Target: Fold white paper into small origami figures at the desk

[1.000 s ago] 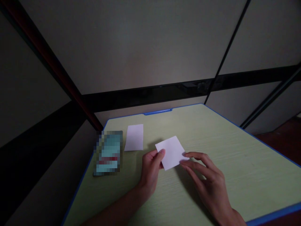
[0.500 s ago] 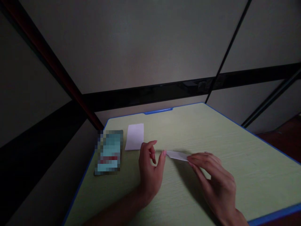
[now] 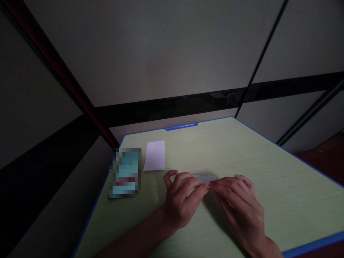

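A small white paper sheet [image 3: 204, 177] lies low over the pale green table [image 3: 242, 154], seen nearly edge-on. My left hand [image 3: 182, 199] has its fingers curled over the sheet's left part, pressing on it. My right hand [image 3: 239, 204] rests its fingertips on the sheet's right part, touching the left hand's fingertips. Most of the sheet is hidden under both hands. A second white paper sheet [image 3: 154, 155] lies flat farther back on the left, apart from both hands.
A blurred teal and red rectangular object [image 3: 125, 173] lies by the table's left edge. The table has a blue rim [image 3: 309, 246] and stands against a grey wall with dark frames. Dark floor shows at right.
The sheet, held up and facing me one second ago, has come down flat to the table. My left hand let go, then moved onto it; both hands now meet over it.
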Demonstrator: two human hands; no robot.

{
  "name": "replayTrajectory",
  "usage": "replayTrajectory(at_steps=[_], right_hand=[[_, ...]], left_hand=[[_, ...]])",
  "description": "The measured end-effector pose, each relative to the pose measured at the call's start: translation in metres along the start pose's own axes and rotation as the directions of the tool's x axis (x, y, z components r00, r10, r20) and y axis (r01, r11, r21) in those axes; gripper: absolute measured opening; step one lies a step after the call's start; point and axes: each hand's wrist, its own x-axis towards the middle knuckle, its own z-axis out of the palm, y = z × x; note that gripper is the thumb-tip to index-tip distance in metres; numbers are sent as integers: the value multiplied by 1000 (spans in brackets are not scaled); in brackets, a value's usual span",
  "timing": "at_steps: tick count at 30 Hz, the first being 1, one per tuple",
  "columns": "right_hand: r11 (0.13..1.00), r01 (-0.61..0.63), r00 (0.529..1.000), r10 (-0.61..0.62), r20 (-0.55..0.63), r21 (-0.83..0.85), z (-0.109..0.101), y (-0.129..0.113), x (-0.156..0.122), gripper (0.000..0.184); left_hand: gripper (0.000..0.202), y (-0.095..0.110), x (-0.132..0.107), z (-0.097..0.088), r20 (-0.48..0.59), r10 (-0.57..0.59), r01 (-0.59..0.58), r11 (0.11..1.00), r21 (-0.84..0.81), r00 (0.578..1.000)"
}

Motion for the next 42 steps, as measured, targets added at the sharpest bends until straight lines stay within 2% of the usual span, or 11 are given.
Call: replayTrajectory(at_steps=[4, 8, 12, 20, 23, 25, 28, 30, 33, 35, 42], right_hand=[[999, 33, 999, -33, 6, 24, 0, -2, 2, 23], [1000, -7, 1000, 7, -12, 29, 0, -4, 2, 23], [999, -42, 998, 42, -46, 5, -1, -4, 1, 20], [989, -146, 979, 148, -137, 27, -1, -2, -1, 16], [977, -191, 961, 205, -187, 92, -1, -1, -1, 15], [973, -193, 961, 213, -176, 123, -1, -2, 0, 15], [978, -177, 973, 190, -128, 112, 0, -4, 0, 12], [979, -176, 976, 187, -111, 102, 0, -4, 0, 12], [977, -184, 977, 193, -91, 105, -1, -4, -1, 13], [975, -196, 976, 204, -76, 101, -1, -2, -2, 13], [982, -169, 985, 170, -8, 90, 0, -3, 0, 17]], left_hand=[[8, 0, -3, 2, 33, 1, -1, 1000, 10, 999], [12, 0, -4, 1, 62, 16, -18, 999, 37, 998], [14, -1, -2, -2, 76, -21, 18, 999, 40, 997], [12, -12, 3, -1, 37, -215, 212, 975, 73, 976], [11, -19, 0, 0, -78, -310, 316, 946, 72, 947], [13, -18, -2, -1, -51, -249, 248, 969, -23, 967], [21, -11, -2, -3, 90, -112, 123, 984, -130, 990], [23, -7, 0, -3, 106, -118, 133, 980, -150, 987], [7, -6, 4, -1, 86, -187, 200, 965, -173, 979], [9, -7, 5, 0, 70, -214, 223, 959, -176, 974], [13, -4, 6, -1, 67, -143, 151, 977, -148, 988]])
